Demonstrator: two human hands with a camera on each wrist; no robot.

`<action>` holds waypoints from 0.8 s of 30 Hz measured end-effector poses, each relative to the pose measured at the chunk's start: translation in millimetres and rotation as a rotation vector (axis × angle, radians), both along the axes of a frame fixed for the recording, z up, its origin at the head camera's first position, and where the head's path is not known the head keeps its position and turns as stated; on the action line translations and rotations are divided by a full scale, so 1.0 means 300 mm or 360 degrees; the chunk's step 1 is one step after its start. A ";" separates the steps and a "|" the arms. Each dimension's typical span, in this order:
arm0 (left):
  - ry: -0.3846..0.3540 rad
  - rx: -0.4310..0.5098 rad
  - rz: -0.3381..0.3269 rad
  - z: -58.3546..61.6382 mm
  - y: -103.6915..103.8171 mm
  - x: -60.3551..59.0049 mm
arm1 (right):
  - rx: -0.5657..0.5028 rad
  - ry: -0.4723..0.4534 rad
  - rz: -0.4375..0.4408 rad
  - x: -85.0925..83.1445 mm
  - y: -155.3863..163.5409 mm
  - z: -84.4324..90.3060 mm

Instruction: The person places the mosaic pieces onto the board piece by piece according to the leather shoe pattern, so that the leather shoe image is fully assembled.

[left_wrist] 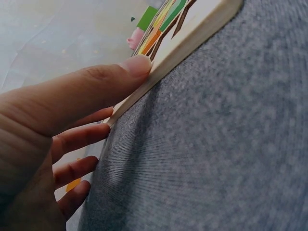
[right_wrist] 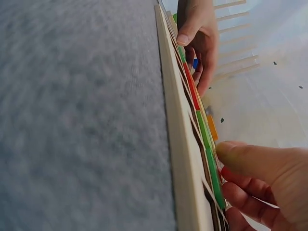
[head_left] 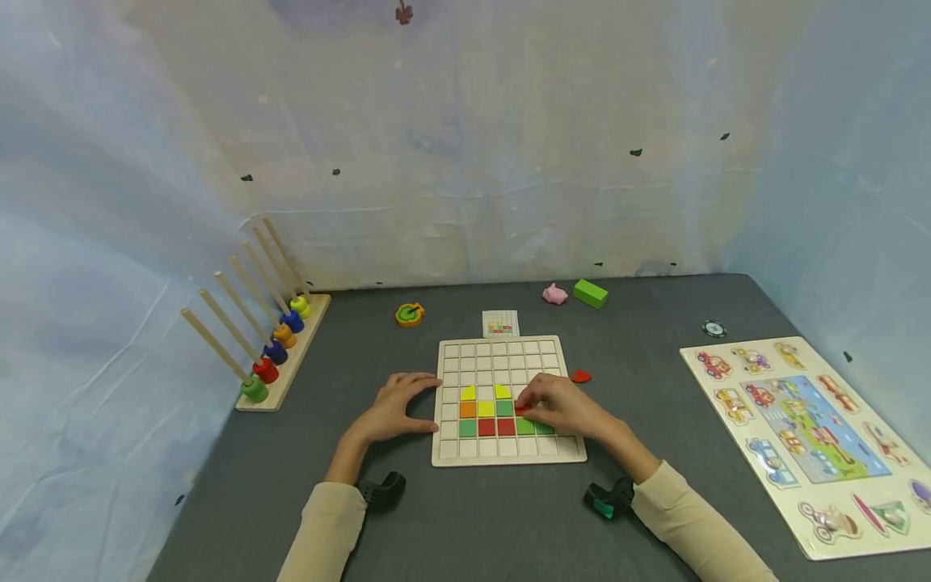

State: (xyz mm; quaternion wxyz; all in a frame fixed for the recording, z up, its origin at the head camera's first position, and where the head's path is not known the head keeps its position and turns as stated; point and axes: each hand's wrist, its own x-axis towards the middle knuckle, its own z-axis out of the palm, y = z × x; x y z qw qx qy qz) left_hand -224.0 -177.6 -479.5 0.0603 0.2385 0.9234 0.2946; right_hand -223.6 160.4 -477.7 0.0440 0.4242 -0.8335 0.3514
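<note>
A wooden grid board (head_left: pixel 509 455) lies on the dark table with coloured tiles in its squares. Two yellow pieces with a curved side sit above a row with an orange tile (head_left: pixel 468 410), a yellow one and a green one; below run green and red tiles (head_left: pixel 496 427). My right hand (head_left: pixel 567 406) pinches a red piece (head_left: pixel 520 411) low over the board, right of the upper green tile; the fingers hide most of it. My left hand (head_left: pixel 396 410) spreads along the board's left edge, its thumb (left_wrist: pixel 132 67) touching the rim.
A red piece (head_left: pixel 581 376) lies right of the board, a pattern card (head_left: pixel 500 322) behind it. Farther back are an orange-green toy (head_left: pixel 410 315), a pink pig (head_left: pixel 554 293) and a green block (head_left: pixel 591 293). A peg stand (head_left: pixel 314 318) is left, a picture puzzle (head_left: pixel 793 505) right.
</note>
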 end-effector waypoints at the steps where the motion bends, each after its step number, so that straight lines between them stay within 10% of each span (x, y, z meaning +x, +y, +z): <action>1: -0.0002 -0.0001 0.0001 0.001 0.000 0.000 | -0.0013 -0.0010 -0.0006 -0.001 0.006 0.001; 15: -0.0009 0.0001 0.0012 0.000 0.000 0.000 | -0.0001 0.0049 -0.0770 -0.035 0.207 -0.017; 24: -0.0012 0.0016 0.0002 0.001 -0.004 0.000 | 0.0058 0.0026 -0.0855 -0.042 0.234 -0.048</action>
